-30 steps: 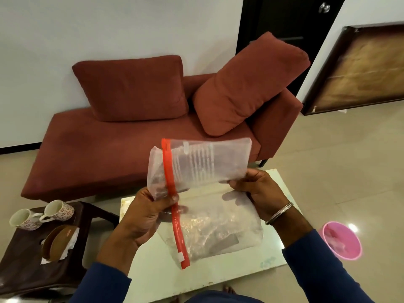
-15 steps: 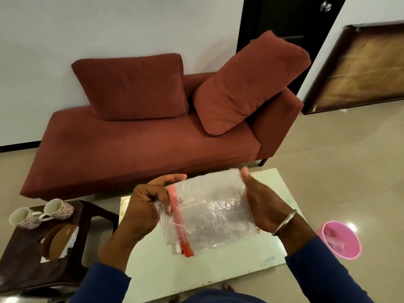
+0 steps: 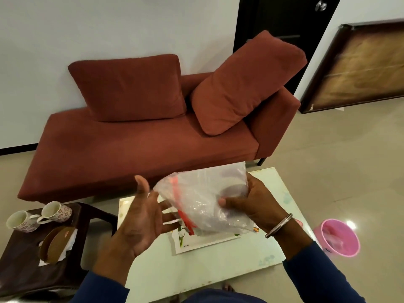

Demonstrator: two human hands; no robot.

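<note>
Clear crinkled plastic zip bag [image 3: 203, 200] with a red-orange seal strip [image 3: 185, 217] is held in the air between the hands, above the pale green glossy table [image 3: 218, 272]. Right hand [image 3: 255, 204] grips the bag's right end, thumb on top, fingers behind. Left hand [image 3: 142, 217] is open, palm toward the bag, fingers spread; fingertips reach the strip end, contact unclear. Long axis runs hand to hand, with the strip across it on the left-hand side. Left hand is nearer the seal and will likely take that end.
</note>
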